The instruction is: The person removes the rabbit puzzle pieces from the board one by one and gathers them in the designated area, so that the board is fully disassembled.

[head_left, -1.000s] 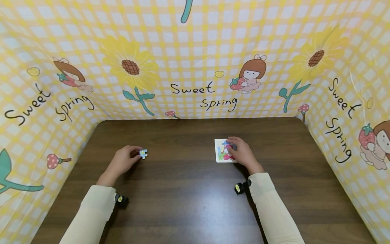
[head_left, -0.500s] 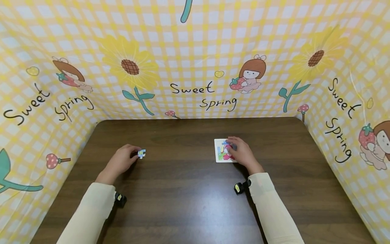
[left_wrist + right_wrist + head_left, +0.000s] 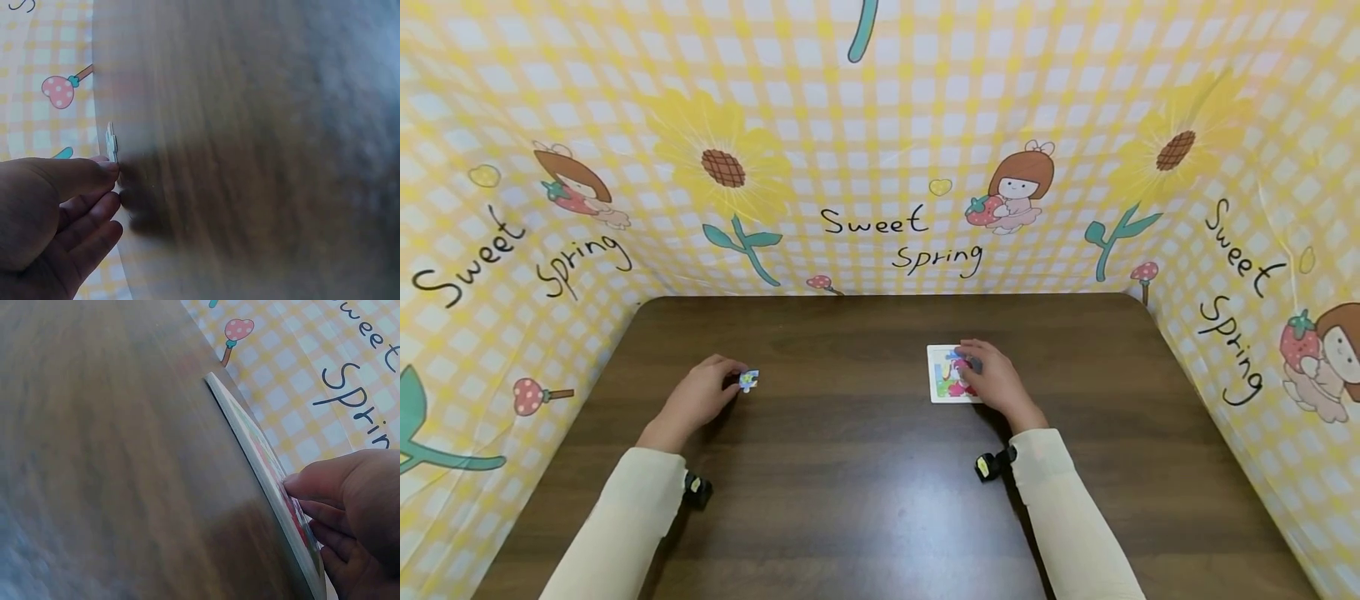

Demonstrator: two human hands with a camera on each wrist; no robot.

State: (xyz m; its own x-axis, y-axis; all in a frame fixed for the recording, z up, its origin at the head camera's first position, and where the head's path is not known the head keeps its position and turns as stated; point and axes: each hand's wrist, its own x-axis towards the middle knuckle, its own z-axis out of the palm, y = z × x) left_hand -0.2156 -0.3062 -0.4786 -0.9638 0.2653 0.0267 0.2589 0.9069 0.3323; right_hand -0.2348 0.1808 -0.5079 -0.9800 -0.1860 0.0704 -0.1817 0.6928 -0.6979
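Observation:
On the left of the table, my left hand (image 3: 702, 392) pinches a small jigsaw piece (image 3: 748, 381) with a blue, yellow and white print between thumb and fingers. Edge-on in the left wrist view, the jigsaw piece (image 3: 112, 144) stands out past the thumb tip. A white-framed puzzle board (image 3: 934, 385) with a pink, green and blue picture lies flat at the right. Over its right half rests my right hand (image 3: 997, 382), its thumb and fingertips touching the picture. The hand hides that part of the board. In the right wrist view the puzzle board (image 3: 247, 447) appears from its side.
A dark brown wooden table (image 3: 842, 433) lies under both hands. Yellow checked cloth (image 3: 865, 150) with printed flowers and girls stands up along its back, left and right sides. Each wrist wears a small black camera, such as the left camera (image 3: 697, 492).
The left hand, still pinching the jigsaw piece, has shifted slightly to the left and the piece has tilted a little. The right hand stays on the puzzle board.

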